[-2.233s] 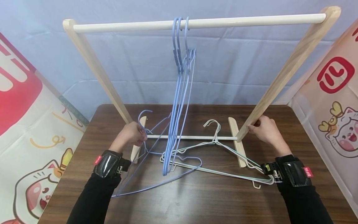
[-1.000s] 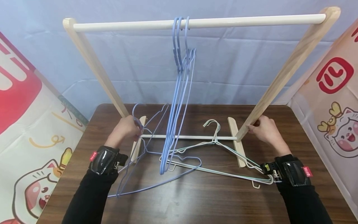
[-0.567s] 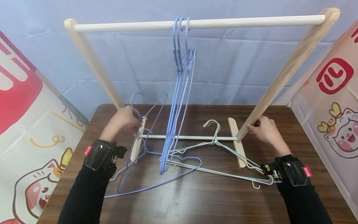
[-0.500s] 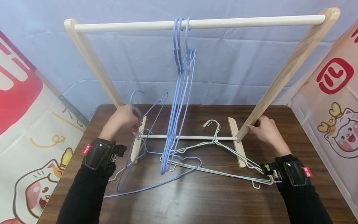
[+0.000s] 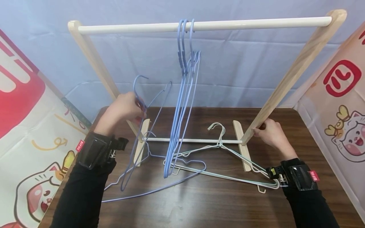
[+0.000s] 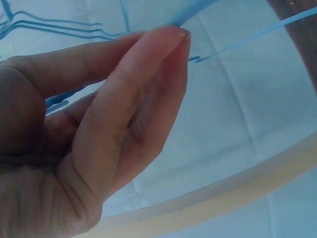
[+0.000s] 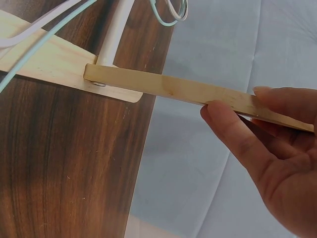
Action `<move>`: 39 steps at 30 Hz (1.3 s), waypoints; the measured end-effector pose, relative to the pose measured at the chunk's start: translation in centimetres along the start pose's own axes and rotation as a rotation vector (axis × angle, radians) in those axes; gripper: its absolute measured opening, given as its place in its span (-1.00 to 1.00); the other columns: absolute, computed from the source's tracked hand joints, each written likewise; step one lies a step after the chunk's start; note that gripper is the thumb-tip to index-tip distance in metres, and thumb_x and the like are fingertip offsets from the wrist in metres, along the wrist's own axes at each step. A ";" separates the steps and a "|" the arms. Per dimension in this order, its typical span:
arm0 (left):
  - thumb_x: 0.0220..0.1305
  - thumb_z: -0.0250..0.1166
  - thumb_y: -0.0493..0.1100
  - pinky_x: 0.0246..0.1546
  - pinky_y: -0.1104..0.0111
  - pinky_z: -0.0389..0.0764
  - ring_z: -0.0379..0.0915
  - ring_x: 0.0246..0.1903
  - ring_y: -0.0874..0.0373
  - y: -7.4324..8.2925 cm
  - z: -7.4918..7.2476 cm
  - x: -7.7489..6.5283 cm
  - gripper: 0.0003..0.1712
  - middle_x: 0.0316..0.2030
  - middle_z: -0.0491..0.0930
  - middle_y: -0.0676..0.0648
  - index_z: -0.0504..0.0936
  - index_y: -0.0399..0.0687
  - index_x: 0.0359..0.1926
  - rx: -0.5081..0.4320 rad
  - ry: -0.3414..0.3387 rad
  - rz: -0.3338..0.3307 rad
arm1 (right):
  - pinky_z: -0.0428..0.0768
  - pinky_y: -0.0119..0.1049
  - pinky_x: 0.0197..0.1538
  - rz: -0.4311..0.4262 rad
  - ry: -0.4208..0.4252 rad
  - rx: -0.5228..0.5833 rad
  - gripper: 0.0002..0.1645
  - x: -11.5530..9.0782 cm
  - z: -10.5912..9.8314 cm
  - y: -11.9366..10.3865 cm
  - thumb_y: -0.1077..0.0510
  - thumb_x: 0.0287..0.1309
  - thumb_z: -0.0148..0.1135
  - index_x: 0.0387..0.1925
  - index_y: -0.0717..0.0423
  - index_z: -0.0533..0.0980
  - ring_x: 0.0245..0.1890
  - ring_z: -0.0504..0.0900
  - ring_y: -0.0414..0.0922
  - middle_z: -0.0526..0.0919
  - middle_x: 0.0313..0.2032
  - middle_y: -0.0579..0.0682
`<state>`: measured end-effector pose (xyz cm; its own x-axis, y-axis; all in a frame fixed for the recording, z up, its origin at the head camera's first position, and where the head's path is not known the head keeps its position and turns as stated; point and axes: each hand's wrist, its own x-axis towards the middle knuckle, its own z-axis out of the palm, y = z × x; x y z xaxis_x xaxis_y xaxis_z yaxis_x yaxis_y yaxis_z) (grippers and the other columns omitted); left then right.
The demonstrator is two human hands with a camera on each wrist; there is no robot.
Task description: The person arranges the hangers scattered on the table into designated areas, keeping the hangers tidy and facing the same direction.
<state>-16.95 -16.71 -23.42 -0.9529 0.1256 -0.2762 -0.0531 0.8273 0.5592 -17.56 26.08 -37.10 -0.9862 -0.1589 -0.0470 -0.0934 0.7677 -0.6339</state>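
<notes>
My left hand (image 5: 126, 107) pinches a blue wire hanger (image 5: 135, 86) just below its hook, raised beside the left post (image 5: 98, 65) of a wooden rack. In the left wrist view, thumb and fingertip meet on the blue hanger (image 6: 195, 11). My right hand (image 5: 271, 134) grips the rack's right post (image 5: 291, 74) low down; the right wrist view shows thumb and fingers on either side of this wooden post (image 7: 168, 85). Three blue hangers (image 5: 182, 95) hang together from the middle of the white top bar (image 5: 256, 23).
Another blue hanger (image 5: 168, 186) lies at the left of the brown table (image 5: 216, 209). White and mint hangers (image 5: 220, 144) lie stacked across the rack's lower bar (image 5: 196, 140). Patterned cloths (image 5: 42, 136) stand on both sides, and a pale blue cloth (image 5: 242, 76) hangs behind.
My left hand has lifted the blue hanger upward and a little left, away from the hanger lying on the table. My right hand stays on the post.
</notes>
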 end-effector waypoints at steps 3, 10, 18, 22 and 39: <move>0.03 0.25 -0.38 -0.41 0.30 0.60 0.61 -0.58 0.10 0.6 -0.5 -0.2 -0.84 -0.39 0.64 -0.23 0.58 -0.35 -0.30 -0.019 0.012 0.011 | 0.53 -0.26 -0.49 -0.001 0.002 -0.006 -0.66 0.0 0.0 0.0 0.29 0.19 0.06 -0.10 0.53 0.35 -0.32 0.62 0.20 0.53 -0.27 0.45; 0.04 0.25 -0.40 -0.50 0.35 0.59 0.61 -0.58 0.10 1.7 -1.6 -0.4 -0.83 -0.35 0.62 -0.29 0.58 -0.41 -0.28 -0.045 0.020 0.026 | 0.52 -0.27 -0.50 0.000 0.005 -0.009 -0.66 0.0 0.0 0.0 0.29 0.19 0.06 -0.10 0.52 0.36 -0.32 0.62 0.19 0.54 -0.28 0.44; 0.04 0.24 -0.39 -0.45 0.32 0.60 0.61 -0.56 0.11 2.6 -2.3 -0.7 -0.84 -0.37 0.63 -0.28 0.58 -0.38 -0.30 -0.024 0.041 0.032 | 0.51 -0.28 -0.51 -0.001 0.005 -0.013 -0.67 0.1 0.1 0.0 0.28 0.19 0.06 -0.11 0.52 0.35 -0.31 0.61 0.22 0.53 -0.28 0.43; 0.04 0.23 -0.38 -0.46 0.33 0.60 0.61 -0.56 0.11 3.3 -2.8 -1.0 -0.82 -0.38 0.63 -0.27 0.58 -0.39 -0.28 -0.009 0.045 0.046 | 0.52 -0.28 -0.51 -0.002 0.004 -0.010 -0.66 0.0 0.1 0.0 0.29 0.19 0.06 -0.10 0.53 0.35 -0.31 0.61 0.23 0.53 -0.28 0.44; 0.06 0.24 -0.30 -0.21 0.26 0.54 0.61 -0.56 0.19 7.4 -4.6 -2.7 -0.83 -0.50 0.66 -0.08 0.62 -0.24 -0.28 0.160 0.085 0.100 | 0.55 -0.26 -0.49 0.005 0.007 -0.006 -0.67 0.1 0.1 0.1 0.29 0.18 0.07 -0.11 0.53 0.36 -0.33 0.62 0.19 0.53 -0.29 0.44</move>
<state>-16.12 -13.45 -14.99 -0.9732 0.1706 -0.1541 0.0850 0.8901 0.4478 -17.66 26.07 -37.22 -0.9876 -0.1507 -0.0444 -0.0896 0.7722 -0.6290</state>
